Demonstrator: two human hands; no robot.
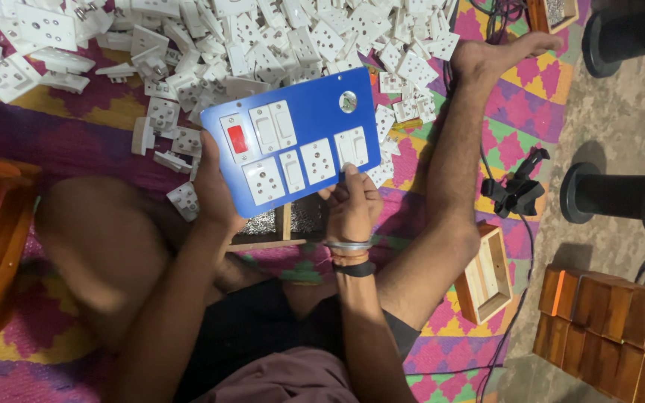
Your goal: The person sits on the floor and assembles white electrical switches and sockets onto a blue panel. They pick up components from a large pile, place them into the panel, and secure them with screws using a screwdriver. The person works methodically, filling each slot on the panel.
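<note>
A blue switchboard panel (pixel 315 112) is held up over my lap, tilted, with white switches and sockets and one red switch (pixel 237 139) set in it. My left hand (pixel 214 190) grips its left lower edge from behind. My right hand (pixel 352 205) holds the lower right edge, thumb pressing on a white switch module (pixel 352 147). A round hole with a small fitting (pixel 348 101) sits near the panel's top right.
A large heap of loose white sockets and switches (pixel 263 37) covers the patterned mat (pixel 516 97) ahead. Small wooden boxes (pixel 484 272) lie at right, stacked wooden boxes (pixel 606 321) at lower right, black spools (pixel 621 195) on the floor, a black clamp (pixel 520 186).
</note>
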